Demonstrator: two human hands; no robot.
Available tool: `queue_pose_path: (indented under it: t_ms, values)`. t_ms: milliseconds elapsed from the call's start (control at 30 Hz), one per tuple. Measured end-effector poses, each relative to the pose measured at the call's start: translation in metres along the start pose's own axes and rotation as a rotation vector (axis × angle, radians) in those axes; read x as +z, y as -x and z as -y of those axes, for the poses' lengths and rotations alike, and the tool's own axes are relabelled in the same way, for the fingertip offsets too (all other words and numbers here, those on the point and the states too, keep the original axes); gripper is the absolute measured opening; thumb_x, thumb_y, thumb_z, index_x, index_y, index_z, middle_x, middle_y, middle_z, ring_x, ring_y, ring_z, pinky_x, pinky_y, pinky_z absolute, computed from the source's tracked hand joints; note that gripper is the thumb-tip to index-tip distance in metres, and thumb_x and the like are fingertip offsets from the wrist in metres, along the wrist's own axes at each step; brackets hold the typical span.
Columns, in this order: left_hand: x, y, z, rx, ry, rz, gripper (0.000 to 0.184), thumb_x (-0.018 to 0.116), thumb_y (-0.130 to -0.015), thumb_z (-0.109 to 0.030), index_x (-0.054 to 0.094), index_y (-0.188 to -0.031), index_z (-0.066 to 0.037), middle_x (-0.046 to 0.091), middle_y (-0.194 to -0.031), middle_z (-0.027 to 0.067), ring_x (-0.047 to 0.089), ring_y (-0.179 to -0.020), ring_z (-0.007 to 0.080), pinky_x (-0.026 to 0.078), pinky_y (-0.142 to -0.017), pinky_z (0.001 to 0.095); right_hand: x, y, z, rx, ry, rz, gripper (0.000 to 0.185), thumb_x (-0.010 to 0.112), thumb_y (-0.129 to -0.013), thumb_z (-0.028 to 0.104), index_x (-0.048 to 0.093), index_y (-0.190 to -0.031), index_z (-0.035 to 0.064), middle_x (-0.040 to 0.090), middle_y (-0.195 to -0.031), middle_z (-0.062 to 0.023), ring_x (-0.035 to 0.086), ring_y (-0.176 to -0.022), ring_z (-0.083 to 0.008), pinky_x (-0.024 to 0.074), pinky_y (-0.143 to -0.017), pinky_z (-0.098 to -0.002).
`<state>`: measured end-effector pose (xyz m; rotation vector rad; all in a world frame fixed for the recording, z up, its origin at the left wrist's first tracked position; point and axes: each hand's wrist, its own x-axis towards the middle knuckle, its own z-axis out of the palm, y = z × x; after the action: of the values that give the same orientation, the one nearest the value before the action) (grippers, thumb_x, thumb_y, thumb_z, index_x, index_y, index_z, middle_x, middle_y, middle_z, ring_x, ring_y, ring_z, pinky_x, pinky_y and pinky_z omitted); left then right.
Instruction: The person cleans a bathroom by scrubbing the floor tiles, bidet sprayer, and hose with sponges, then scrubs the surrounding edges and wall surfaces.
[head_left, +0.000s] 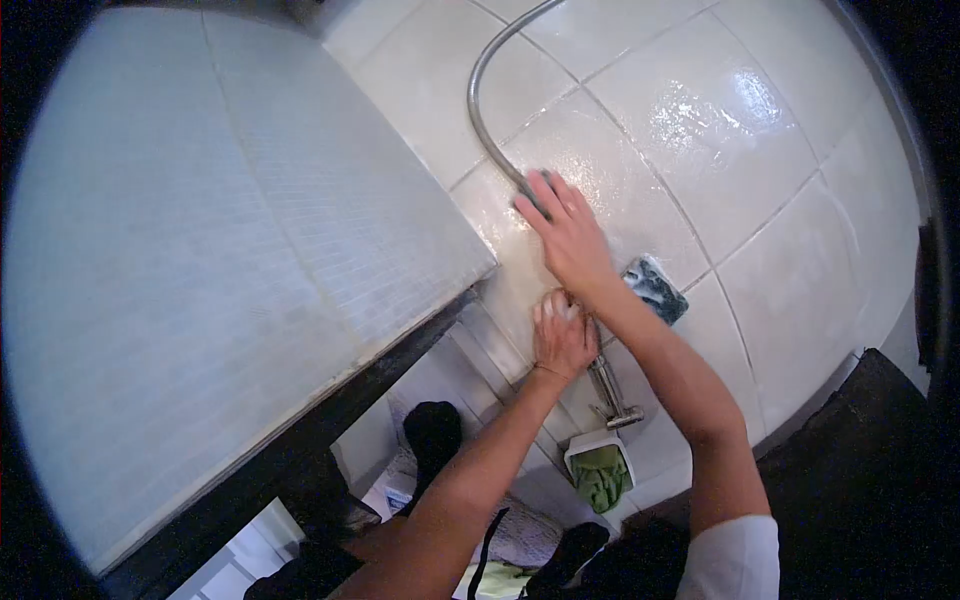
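A flexible metal hose [478,95] curves down over the wet tiles to my hands. My right hand [577,240] is on the hose, its fingers bent over a dark green pad [540,190], which looks like a scouring pad; the palm hides most of it. Nearer to me, my left hand [566,333] is wrapped round the hose end of a chrome hand sprayer [604,378], whose head points toward me. Beside my right wrist, a dark sponge [655,290] with white foam lies on the tiles.
A white container [572,462] holding a green cloth [602,480] stands below the sprayer head. To the left is a pale, finely tiled surface [220,250] with a dark edge [300,430]. The wet tiles [690,180] shine. Dark fabric [850,470] hangs at the lower right.
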<state>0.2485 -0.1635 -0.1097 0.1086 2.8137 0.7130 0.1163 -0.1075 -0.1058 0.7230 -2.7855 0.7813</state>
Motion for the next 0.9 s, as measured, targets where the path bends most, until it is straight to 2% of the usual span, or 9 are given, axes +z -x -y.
queue_pose_path:
  t_ms: [67, 167, 300, 467, 567, 633, 700, 767, 900]
  values:
    - [-0.007, -0.005, 0.0, -0.021, 0.051, 0.0, 0.045, 0.048, -0.083, -0.034, 0.052, -0.117, -0.004, 0.046, -0.119, 0.0235, 0.041, -0.11, 0.0395, 0.03, -0.091, 0.0522, 0.02, -0.055, -0.005, -0.114, -0.01, -0.066, 0.037, 0.05, -0.08, 0.011, 0.058, -0.116, 0.0118, 0.04, -0.139, -0.0101, 0.036, -0.128, -0.0315, 0.0305, -0.103, -0.0453]
    - [-0.002, -0.005, 0.0, 0.051, 0.045, -0.113, 0.042, 0.05, -0.08, -0.029, 0.054, -0.115, -0.006, 0.047, -0.111, 0.0198, 0.042, -0.105, 0.0367, 0.032, -0.087, 0.0499, 0.038, -0.099, 0.009, 0.012, 0.08, -0.166, 0.036, 0.049, -0.08, 0.012, 0.058, -0.115, 0.0134, 0.041, -0.138, -0.0117, 0.038, -0.126, -0.0316, 0.0302, -0.103, -0.0458]
    - [0.004, -0.003, 0.003, 0.174, -0.065, -0.296, 0.041, 0.055, -0.076, -0.025, 0.055, -0.114, -0.011, 0.048, -0.102, 0.0144, 0.044, -0.1, 0.0331, 0.034, -0.083, 0.0475, 0.016, -0.016, 0.014, 0.03, 0.003, -0.112, 0.033, 0.047, -0.081, 0.012, 0.06, -0.112, 0.0139, 0.043, -0.135, -0.013, 0.041, -0.123, -0.0317, 0.0317, -0.102, -0.0457]
    - [0.002, -0.003, 0.0, 0.166, -0.103, -0.131, 0.045, 0.056, -0.074, -0.027, 0.055, -0.118, -0.017, 0.048, -0.103, 0.0134, 0.043, -0.1, 0.0316, 0.032, -0.084, 0.0469, 0.02, -0.065, -0.018, -0.092, 0.05, -0.117, 0.037, 0.046, -0.082, 0.01, 0.056, -0.117, 0.0154, 0.043, -0.134, -0.0131, 0.041, -0.124, -0.0313, 0.0333, -0.1, -0.0472]
    - [0.001, -0.002, 0.001, 0.155, -0.148, -0.074, 0.049, 0.057, -0.074, -0.026, 0.053, -0.122, -0.02, 0.048, -0.102, 0.0134, 0.044, -0.099, 0.031, 0.032, -0.084, 0.046, 0.041, -0.128, -0.025, -0.109, 0.031, -0.15, 0.038, 0.046, -0.082, 0.011, 0.053, -0.12, 0.0115, 0.043, -0.134, -0.0142, 0.041, -0.124, -0.0305, 0.0352, -0.098, -0.0451]
    - [-0.002, -0.002, 0.002, 0.172, -0.214, -0.054, 0.053, 0.057, -0.073, -0.026, 0.052, -0.125, -0.02, 0.048, -0.101, 0.0135, 0.044, -0.099, 0.0308, 0.032, -0.083, 0.0457, 0.055, -0.139, -0.021, 0.008, 0.029, -0.349, 0.042, 0.054, -0.077, 0.007, 0.05, -0.119, 0.0029, 0.046, -0.126, -0.016, 0.044, -0.118, -0.0311, 0.0369, -0.095, -0.0426]
    - [-0.005, -0.005, -0.001, 0.174, -0.113, -0.109, 0.055, 0.057, -0.073, -0.025, 0.051, -0.127, -0.018, 0.048, -0.1, 0.0141, 0.044, -0.098, 0.0307, 0.033, -0.083, 0.0454, 0.008, -0.113, -0.021, 0.272, 0.027, 0.031, 0.035, 0.061, -0.077, 0.014, 0.052, -0.109, 0.0029, 0.05, -0.113, -0.0167, 0.048, -0.109, -0.0297, 0.0394, -0.088, -0.0422]
    - [0.0, -0.005, 0.001, 0.137, -0.118, -0.09, 0.05, 0.055, -0.074, -0.027, 0.053, -0.123, -0.014, 0.049, -0.105, 0.016, 0.044, -0.101, 0.0331, 0.032, -0.086, 0.0474, -0.01, -0.059, -0.023, 0.32, 0.208, -0.116, 0.014, 0.053, -0.083, 0.017, 0.056, -0.09, 0.0048, 0.053, -0.098, -0.0124, 0.055, -0.091, -0.0277, 0.0414, -0.079, -0.0407]
    - [0.002, -0.006, -0.003, 0.052, -0.074, -0.032, 0.046, 0.051, -0.079, -0.028, 0.053, -0.119, -0.006, 0.049, -0.11, 0.0196, 0.043, -0.104, 0.0366, 0.031, -0.089, 0.051, -0.042, -0.002, 0.002, 0.432, 0.219, 0.085, 0.027, 0.066, -0.076, 0.028, 0.056, -0.089, 0.0057, 0.052, -0.096, -0.0121, 0.056, -0.088, -0.0279, 0.0408, -0.077, -0.0388]
